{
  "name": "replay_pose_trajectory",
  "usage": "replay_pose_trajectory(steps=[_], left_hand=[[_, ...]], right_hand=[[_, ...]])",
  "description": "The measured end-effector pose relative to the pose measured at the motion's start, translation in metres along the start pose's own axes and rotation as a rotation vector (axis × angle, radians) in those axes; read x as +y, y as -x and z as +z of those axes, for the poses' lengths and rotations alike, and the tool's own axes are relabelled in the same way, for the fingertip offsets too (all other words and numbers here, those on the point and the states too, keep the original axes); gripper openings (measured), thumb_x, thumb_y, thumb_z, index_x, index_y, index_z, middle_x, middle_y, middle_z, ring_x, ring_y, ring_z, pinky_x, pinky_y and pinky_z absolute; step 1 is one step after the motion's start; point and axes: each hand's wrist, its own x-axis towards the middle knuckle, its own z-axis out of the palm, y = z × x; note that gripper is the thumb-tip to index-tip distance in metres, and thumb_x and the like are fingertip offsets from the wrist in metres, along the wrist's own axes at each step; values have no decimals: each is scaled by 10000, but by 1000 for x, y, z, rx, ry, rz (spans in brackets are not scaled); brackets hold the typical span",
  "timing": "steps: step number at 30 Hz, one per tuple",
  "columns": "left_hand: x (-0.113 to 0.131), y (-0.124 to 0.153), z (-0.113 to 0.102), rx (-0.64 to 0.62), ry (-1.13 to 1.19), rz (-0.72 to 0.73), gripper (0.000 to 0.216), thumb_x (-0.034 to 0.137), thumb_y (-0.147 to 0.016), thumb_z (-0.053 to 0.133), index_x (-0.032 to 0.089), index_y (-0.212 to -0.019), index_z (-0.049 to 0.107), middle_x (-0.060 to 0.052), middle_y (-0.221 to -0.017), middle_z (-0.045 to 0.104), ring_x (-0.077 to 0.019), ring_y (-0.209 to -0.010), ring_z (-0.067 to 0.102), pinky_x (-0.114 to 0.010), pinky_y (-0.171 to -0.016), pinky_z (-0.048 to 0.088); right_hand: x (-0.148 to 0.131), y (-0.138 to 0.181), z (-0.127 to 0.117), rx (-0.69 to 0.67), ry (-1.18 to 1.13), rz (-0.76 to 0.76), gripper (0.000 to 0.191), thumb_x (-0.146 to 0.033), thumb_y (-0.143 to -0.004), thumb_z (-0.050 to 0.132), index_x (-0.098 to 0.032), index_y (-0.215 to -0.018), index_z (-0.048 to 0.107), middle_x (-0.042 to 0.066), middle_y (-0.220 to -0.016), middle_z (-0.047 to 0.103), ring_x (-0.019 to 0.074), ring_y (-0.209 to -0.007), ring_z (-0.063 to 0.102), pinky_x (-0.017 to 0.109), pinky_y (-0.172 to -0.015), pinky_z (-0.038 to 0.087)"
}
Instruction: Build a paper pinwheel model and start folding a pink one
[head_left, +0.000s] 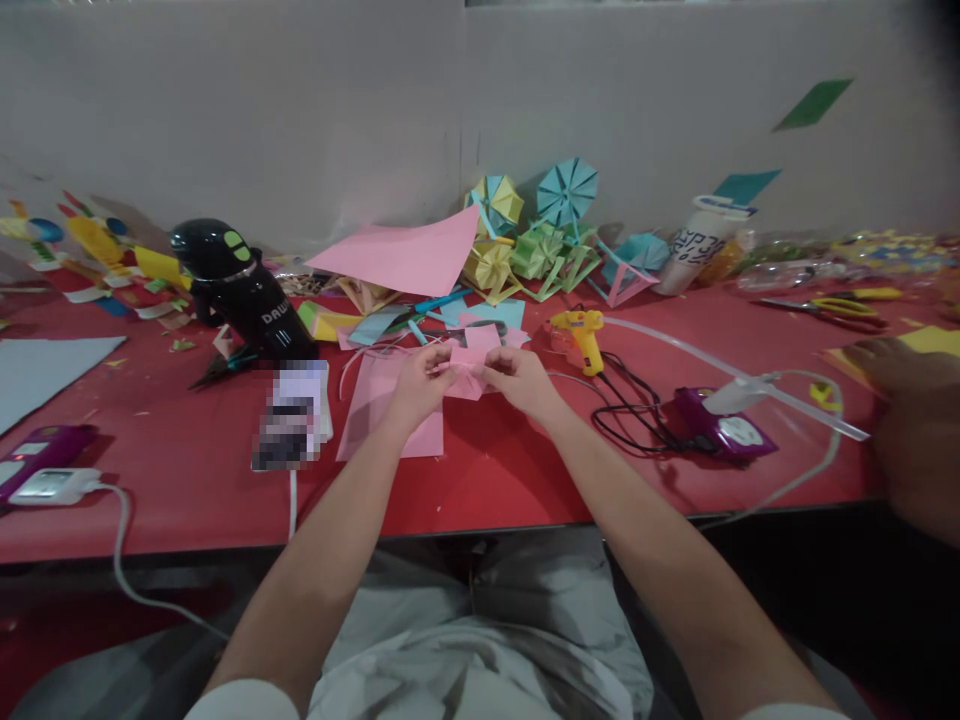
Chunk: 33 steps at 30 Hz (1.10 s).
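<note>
Both of my hands hold a small folded pink paper piece (470, 366) just above the red table (187, 480). My left hand (420, 385) pinches its left side with curled fingers. My right hand (517, 380) pinches its right side the same way. Under the hands lies a flat pink paper sheet (375, 405). A yellow glue gun (585, 338) stands just right of my right hand, its black cord (630, 410) coiled beside it.
A black bottle (240, 290) and a phone (292, 415) sit left of my hands. Folded paper fans (540, 230) and a large pink sheet (405, 255) lie by the wall. Scissors (832, 305) and a purple power strip (724, 425) are to the right. Another person's arm (915, 420) is at the right edge.
</note>
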Motion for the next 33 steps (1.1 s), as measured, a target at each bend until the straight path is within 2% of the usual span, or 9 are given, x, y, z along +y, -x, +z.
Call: replay_pose_trajectory(steps=[4, 9, 12, 15, 19, 25, 28, 33], left_hand=[[0, 1, -1, 8, -2, -11, 178, 292, -696, 724, 171, -813, 664, -62, -870, 710, -171, -814, 647, -317, -777, 511], [-1, 1, -3, 19, -7, -4, 207, 331, -671, 747, 170, -721, 627, -17, -753, 640, -133, -708, 582, -277, -688, 467], [-1, 0, -3, 16, 15, -16, 229, 322, -652, 766, 172, -677, 594, 12, -689, 583, -115, -657, 543, -263, -647, 445], [-2, 0, -3, -12, 46, -24, 233, 317, -657, 764, 170, -664, 584, 15, -682, 575, -116, -661, 541, -261, -643, 452], [-4, 0, -3, -41, 110, -37, 228, 337, -673, 756, 161, -694, 612, 1, -714, 605, -127, -694, 566, -270, -665, 479], [-7, -1, -3, 12, 83, -16, 202, 275, -638, 771, 163, -717, 623, 7, -682, 600, -119, -666, 568, -263, -660, 470], [-6, -1, -3, 57, 35, -14, 192, 207, -621, 759, 164, -768, 643, 19, -653, 588, -110, -626, 557, -252, -624, 446], [-1, 0, -2, 60, -6, -32, 211, 116, -608, 718, 165, -797, 637, 45, -599, 532, -88, -551, 504, -226, -548, 384]], right_hand=[[-1, 0, -2, -18, 39, -44, 369, -495, -730, 705, -186, -641, 524, -23, -591, 505, 107, -553, 456, 265, -535, 397], [-4, 2, -2, -64, 21, -28, 348, -482, -763, 668, -190, -646, 518, -22, -598, 496, 113, -568, 450, 266, -548, 391], [-6, 2, -3, -70, 76, -56, 351, -466, -793, 632, -192, -621, 496, -33, -577, 442, 103, -556, 394, 260, -543, 343], [-6, 2, -4, -62, 128, -72, 374, -471, -803, 610, -192, -597, 470, -41, -569, 380, 97, -552, 346, 259, -539, 297], [-5, 1, -5, -72, 114, -45, 394, -509, -789, 608, -189, -608, 467, -40, -577, 389, 97, -565, 344, 256, -541, 291], [-8, 1, -5, -114, 130, -45, 392, -489, -795, 591, -196, -595, 425, -46, -573, 345, 90, -557, 303, 253, -532, 268], [-10, 2, -5, -123, 142, -50, 371, -462, -805, 573, -196, -591, 427, -45, -567, 341, 90, -550, 299, 257, -530, 262], [-12, 2, -6, -146, 172, -60, 363, -452, -809, 578, -194, -592, 443, -44, -554, 357, 94, -548, 317, 259, -532, 271]])
